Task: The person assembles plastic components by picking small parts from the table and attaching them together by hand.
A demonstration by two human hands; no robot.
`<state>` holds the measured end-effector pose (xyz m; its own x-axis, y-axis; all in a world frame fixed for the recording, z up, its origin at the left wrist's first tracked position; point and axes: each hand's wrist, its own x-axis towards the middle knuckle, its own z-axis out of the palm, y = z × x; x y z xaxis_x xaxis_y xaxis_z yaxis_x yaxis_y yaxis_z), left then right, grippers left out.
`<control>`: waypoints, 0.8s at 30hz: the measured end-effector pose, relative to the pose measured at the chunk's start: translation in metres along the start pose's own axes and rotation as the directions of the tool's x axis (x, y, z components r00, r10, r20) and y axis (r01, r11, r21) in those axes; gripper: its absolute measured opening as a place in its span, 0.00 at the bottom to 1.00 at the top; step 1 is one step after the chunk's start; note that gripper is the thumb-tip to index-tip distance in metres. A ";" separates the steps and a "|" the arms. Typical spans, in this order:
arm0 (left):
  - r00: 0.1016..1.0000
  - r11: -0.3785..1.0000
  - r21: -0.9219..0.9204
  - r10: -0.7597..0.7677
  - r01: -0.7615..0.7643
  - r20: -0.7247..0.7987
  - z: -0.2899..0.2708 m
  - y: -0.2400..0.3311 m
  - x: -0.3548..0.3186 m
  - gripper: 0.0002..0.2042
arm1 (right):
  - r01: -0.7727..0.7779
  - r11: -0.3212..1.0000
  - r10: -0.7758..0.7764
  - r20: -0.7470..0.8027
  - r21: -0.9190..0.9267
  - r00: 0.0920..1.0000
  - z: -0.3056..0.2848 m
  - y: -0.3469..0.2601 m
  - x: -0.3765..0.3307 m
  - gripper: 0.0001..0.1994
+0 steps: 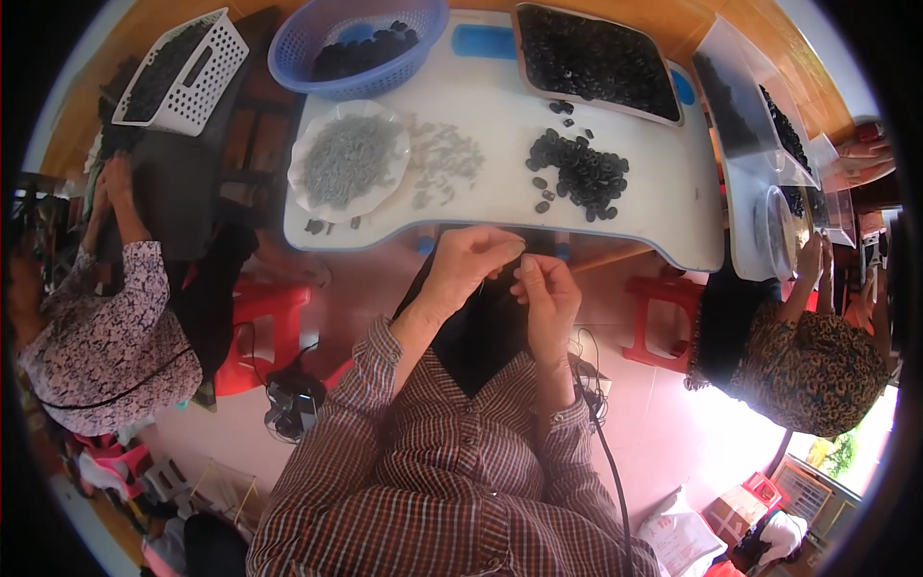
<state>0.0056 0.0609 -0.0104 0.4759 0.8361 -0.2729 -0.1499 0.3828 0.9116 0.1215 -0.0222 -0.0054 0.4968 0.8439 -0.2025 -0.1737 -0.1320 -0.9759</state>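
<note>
My left hand (468, 268) and my right hand (546, 296) are close together over my lap, just in front of the table's near edge. Both pinch with thumb and fingertips. Something small and dark shows at the left fingertips, too tiny to name; whatever the right fingers hold is hidden. On the white table (461, 207) ahead lies a heap of small black oval parts (583, 173). To its left are scattered small clear, pale pieces (447, 159). More of these fill a white scalloped plate (300, 189).
A blue basket (288, 58) and a tray (679, 113), both with black parts, stand at the table's back. A white perforated basket (216, 72) is at far left. Co-workers sit on both sides by red stools (663, 313). A cable (612, 471) hangs beside my right arm.
</note>
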 end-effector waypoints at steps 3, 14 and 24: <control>0.999 0.995 -0.094 -0.043 0.045 0.019 0.000 -0.006 -0.009 0.09 | 0.004 1.000 -0.003 0.049 -0.020 0.999 0.001 0.002 -0.001 0.09; 0.995 0.982 -0.160 -0.093 0.098 0.043 -0.007 -0.016 -0.014 0.09 | -0.063 0.997 0.057 0.111 0.048 0.992 -0.001 0.006 -0.002 0.09; 0.999 0.992 -0.120 -0.041 0.043 0.018 -0.007 -0.017 -0.015 0.08 | -0.087 0.996 0.081 0.141 0.036 0.987 -0.001 0.007 -0.001 0.09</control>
<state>-0.0048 0.0443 -0.0240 0.4968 0.8126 -0.3049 -0.2321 0.4629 0.8555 0.1207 -0.0245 -0.0116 0.3567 0.8951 -0.2676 -0.2467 -0.1860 -0.9511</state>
